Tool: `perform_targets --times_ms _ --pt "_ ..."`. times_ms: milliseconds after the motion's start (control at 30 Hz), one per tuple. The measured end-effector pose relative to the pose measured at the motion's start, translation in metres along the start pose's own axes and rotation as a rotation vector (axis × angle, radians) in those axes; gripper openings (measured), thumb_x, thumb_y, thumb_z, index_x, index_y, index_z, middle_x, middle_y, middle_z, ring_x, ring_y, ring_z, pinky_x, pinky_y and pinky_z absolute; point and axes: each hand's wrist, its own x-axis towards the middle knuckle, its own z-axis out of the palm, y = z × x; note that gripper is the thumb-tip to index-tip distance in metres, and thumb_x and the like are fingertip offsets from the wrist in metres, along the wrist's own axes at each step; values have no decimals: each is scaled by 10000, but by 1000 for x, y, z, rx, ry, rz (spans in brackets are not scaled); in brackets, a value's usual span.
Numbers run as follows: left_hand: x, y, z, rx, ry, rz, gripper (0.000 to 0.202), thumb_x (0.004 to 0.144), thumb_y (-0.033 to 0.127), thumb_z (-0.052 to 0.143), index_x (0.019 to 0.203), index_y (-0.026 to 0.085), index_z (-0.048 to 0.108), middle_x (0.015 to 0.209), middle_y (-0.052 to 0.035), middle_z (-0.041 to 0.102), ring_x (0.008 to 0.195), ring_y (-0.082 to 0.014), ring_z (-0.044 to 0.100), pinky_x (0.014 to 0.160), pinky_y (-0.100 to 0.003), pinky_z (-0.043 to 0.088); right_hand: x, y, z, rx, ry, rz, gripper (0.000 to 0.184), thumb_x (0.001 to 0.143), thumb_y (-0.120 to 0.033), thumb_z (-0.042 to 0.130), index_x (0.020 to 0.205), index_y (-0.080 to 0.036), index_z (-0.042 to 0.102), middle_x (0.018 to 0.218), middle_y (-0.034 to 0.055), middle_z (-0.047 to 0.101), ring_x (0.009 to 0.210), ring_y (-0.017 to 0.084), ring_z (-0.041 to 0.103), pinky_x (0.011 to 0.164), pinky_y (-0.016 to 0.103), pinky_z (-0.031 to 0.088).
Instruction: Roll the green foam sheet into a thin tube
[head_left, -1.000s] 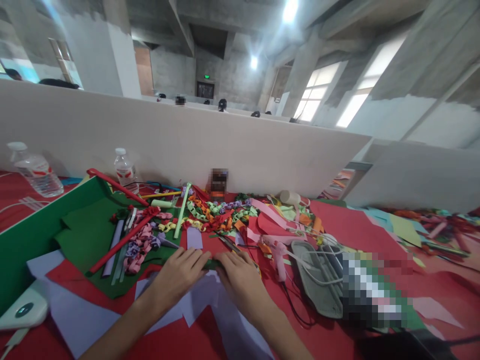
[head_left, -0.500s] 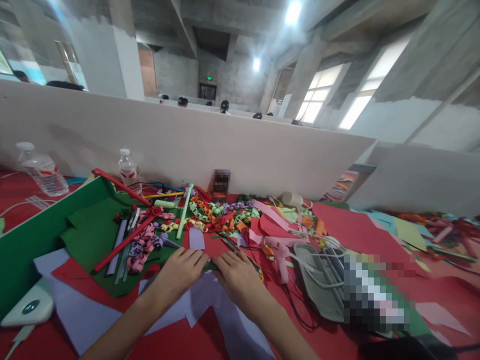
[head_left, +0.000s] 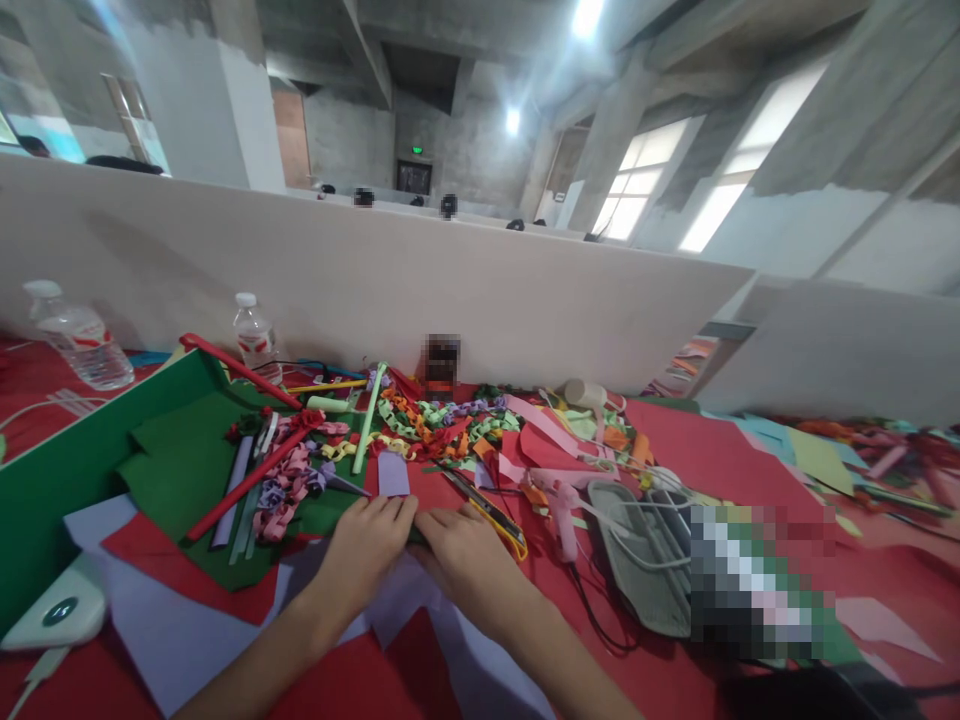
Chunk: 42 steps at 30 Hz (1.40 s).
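My left hand and my right hand meet over the table, fingers curled inward and fingertips nearly touching. Between them shows a sliver of a small dark green piece, mostly hidden by the fingers. Purple paper lies under the hands on red sheets. Just beyond my left fingertips is a small purple paper rectangle. A yellow-handled utility knife rests close to my right hand. Farther right lies a pink glue gun with its cord.
Colourful paper chains heap up behind the hands. To the left, a red rod crosses dark green paper beside a green board. A grey tray stands right, bottles at the back, before a white partition.
Both hands have shifted slightly and stay close together. The right hand sits a little lower and shows more of the utility knife. Less of the dark green piece is visible.
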Motion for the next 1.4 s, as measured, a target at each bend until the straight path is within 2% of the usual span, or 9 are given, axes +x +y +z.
perform_targets --times_ms 167,267,400,500,800,1000,1167,1300,1400 --pt "-3 -15 -8 -236 106 -204 82 893 187 581 864 212 653 683 -23 720 606 -200 666 555 -264 397 -18 -5 -11 491 571 223 202 990 -209 535 1187 -223 580 1047 62 694 964 195 660 836 307 508" --pt "-7 -23 -10 -422 206 -242 294 959 290 512 684 210 574 566 18 610 499 -139 542 541 -241 355 -30 -12 -12 583 710 195 205 975 -142 510 1142 -233 585 979 42 678 895 173 660 807 291 520" --pt "-9 -23 -8 -564 289 -249 404 975 325 495 591 202 461 521 57 434 471 -99 390 533 -230 319 -32 -25 -17 578 660 56 284 938 -86 536 1171 -241 584 953 43 682 879 179 665 791 309 534" --pt "-8 -21 -6 -608 319 -234 396 966 298 510 588 200 447 535 65 396 485 -92 361 536 -228 313 -28 -32 -22 537 606 3 290 938 -92 550 1180 -247 591 962 51 703 869 188 667 777 328 536" --pt "-10 -21 -5 -537 327 -88 339 966 232 497 631 196 536 546 32 549 484 -105 471 531 -254 313 -21 -26 -28 225 379 -73 114 993 -196 537 1047 -218 634 894 29 689 776 180 587 727 325 418" --pt "-9 -25 -6 -381 316 -29 348 981 255 497 641 203 552 546 12 592 498 -129 549 545 -276 318 -23 -13 -21 105 320 -127 243 998 -161 472 795 -201 600 718 5 626 682 158 540 735 312 381" --pt "-7 -26 -9 -206 360 0 317 969 214 505 660 199 571 565 2 630 532 -156 609 559 -285 345 -30 -19 -4 587 324 138 240 967 -199 506 753 -192 615 694 3 616 655 146 542 641 264 378" --pt "-5 -31 -12 -78 380 47 290 965 159 493 693 194 588 577 6 629 549 -163 612 562 -290 351 -37 -31 3 1190 177 418 290 958 -377 566 759 -175 626 647 -4 592 609 133 540 571 233 395" --pt "-3 -34 -14 1 391 74 303 979 155 488 696 201 584 557 19 603 536 -165 591 561 -309 330 -43 -37 7 1698 114 569 344 850 -510 700 898 -174 640 636 -28 576 484 95 486 511 224 394"
